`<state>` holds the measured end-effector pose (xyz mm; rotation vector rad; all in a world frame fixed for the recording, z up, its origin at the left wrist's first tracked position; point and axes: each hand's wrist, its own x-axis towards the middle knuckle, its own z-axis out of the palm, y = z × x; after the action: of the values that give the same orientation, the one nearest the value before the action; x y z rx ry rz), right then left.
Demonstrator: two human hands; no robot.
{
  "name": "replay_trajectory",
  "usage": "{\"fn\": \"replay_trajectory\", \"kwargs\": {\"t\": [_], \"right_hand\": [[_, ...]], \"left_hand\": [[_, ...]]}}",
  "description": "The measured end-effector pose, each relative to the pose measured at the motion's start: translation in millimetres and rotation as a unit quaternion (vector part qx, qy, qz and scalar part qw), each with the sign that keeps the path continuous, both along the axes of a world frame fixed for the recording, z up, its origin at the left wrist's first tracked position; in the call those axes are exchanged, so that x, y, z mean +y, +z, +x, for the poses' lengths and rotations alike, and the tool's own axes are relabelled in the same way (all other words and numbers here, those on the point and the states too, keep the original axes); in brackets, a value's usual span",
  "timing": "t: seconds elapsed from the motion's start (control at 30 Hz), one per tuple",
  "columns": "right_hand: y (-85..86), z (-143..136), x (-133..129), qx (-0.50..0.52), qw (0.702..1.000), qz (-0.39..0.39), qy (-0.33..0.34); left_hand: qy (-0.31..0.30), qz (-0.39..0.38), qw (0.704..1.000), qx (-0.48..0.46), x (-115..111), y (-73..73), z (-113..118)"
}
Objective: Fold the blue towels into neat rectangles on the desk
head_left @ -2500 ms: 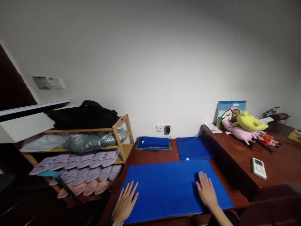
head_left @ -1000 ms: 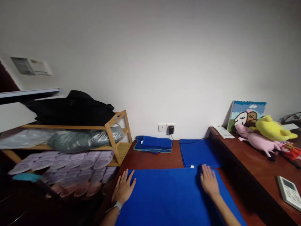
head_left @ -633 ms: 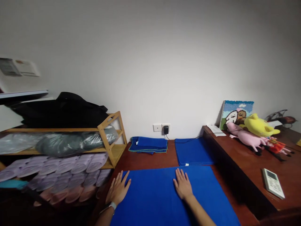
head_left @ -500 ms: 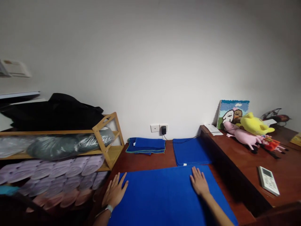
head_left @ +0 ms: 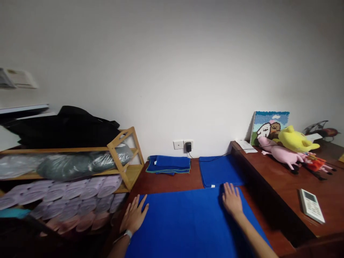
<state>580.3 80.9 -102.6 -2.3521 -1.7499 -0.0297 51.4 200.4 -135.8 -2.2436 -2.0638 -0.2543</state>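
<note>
A large blue cloth (head_left: pixel 185 222) lies spread flat on the reddish-brown table (head_left: pixel 172 182), its near end cut off by the bottom of the view. My left hand (head_left: pixel 134 215), with a watch at the wrist, rests at the cloth's far left corner, fingers spread. On the far right part of the cloth lies my right hand (head_left: pixel 232 200), palm down with its fingers stretched out. Just beyond it is a folded blue cloth (head_left: pixel 220 171) with a small white tag. Farther left, against the wall, sits a stack of folded blue cloths (head_left: pixel 169 165) with green edging.
At left stands a wooden rack (head_left: pixel 126 157) with a black bag (head_left: pixel 72 127) on top and several slippers (head_left: pixel 88 188) below. A raised desk (head_left: pixel 282 182) at right bears plush toys (head_left: pixel 295 139), a picture and a remote control (head_left: pixel 311 206). A black plug (head_left: pixel 188 146) sits in the wall socket.
My right hand has slid slightly right and away from me over the cloth. My left hand remains at the left corner. The whole view has shifted a little.
</note>
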Motion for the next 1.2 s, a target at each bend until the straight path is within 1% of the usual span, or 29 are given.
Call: {"fn": "replay_trajectory", "kwargs": {"t": [0.07,0.13,0.17,0.2,0.23,0.27,0.3,0.33,0.37,0.43,0.5,0.6,0.67,0.7,0.73,0.8,0.87,0.93,1.07,1.13,1.2], "right_hand": [[5.0,-59,13,0.026,0.996,0.012,0.085],[6.0,-114,22,0.065,0.983,0.0,0.17],[5.1,-136,25,0.083,0.975,-0.012,0.206],[3.5,-152,27,0.096,0.968,-0.025,0.229],[1.5,-161,27,0.103,0.965,-0.037,0.24],[-0.9,-162,27,0.105,0.965,-0.047,0.236],[-3.6,-157,26,0.103,0.968,-0.056,0.222],[-6.4,-144,24,0.098,0.973,-0.063,0.199],[-9.2,-125,22,0.091,0.978,-0.069,0.174],[-14.6,-75,14,0.075,0.987,-0.077,0.119],[-19.1,-16,3,0.057,0.993,-0.079,0.068],[-24.0,65,-16,0.043,0.995,-0.088,-0.01],[-28.0,102,-27,0.047,0.994,-0.093,-0.028],[-30.9,115,-30,0.053,0.994,-0.091,-0.026],[-34.6,124,-32,0.059,0.994,-0.084,-0.02],[-43.6,133,-33,0.071,0.995,-0.062,-0.014],[-52.4,135,-32,0.075,0.996,-0.045,-0.013],[-57.7,136,-30,0.073,0.996,-0.045,-0.005],[-56.1,136,-29,0.071,0.996,-0.054,0.006],[-52.7,136,-29,0.071,0.996,-0.062,0.006],[-49.8,135,-30,0.071,0.995,-0.066,0.006]], "left_hand": [[0.0,0.002,1.0,-0.002,-1,0.4,1],[0.0,0.004,1.0,-0.007,-2,0.8,2],[-0.001,0.004,1.0,-0.009,-3,1.0,2],[-0.002,0.004,1.0,-0.01,-3,1.1,1],[-0.001,0.003,1.0,-0.01,-4,1.2,1],[-0.001,0.001,1.0,-0.008,-4,1.2,1],[-0.002,-0.001,1.0,-0.005,-4,1.2,0],[-0.004,-0.003,1.0,-0.003,-3,1.1,0],[-0.005,-0.003,1.0,-0.002,-3,1.2,-1],[-0.005,-0.001,1.0,-0.005,-2,1.4,-1],[-0.004,0.003,1.0,-0.01,-2,1.9,-1],[-0.009,0.005,1.0,-0.009,-2,2.1,-1],[-0.009,0.007,1.0,-0.005,-2,1.4,-2],[-0.007,0.008,1.0,-0.004,-2,0.9,-3],[-0.006,0.01,1.0,-0.003,-1,0.4,-4],[-0.004,0.009,1.0,-0.001,-1,-0.4,-5],[-0.003,0.005,1.0,0.002,0,-0.6,-7],[-0.002,-0.001,1.0,0.003,1,-0.6,-7],[0.0,0.003,1.0,-0.007,2,0.6,-6],[-0.003,0.03,0.999,-0.015,0,3.7,-5],[-0.003,0.076,0.997,-0.011,-5,9.9,-3]]}}
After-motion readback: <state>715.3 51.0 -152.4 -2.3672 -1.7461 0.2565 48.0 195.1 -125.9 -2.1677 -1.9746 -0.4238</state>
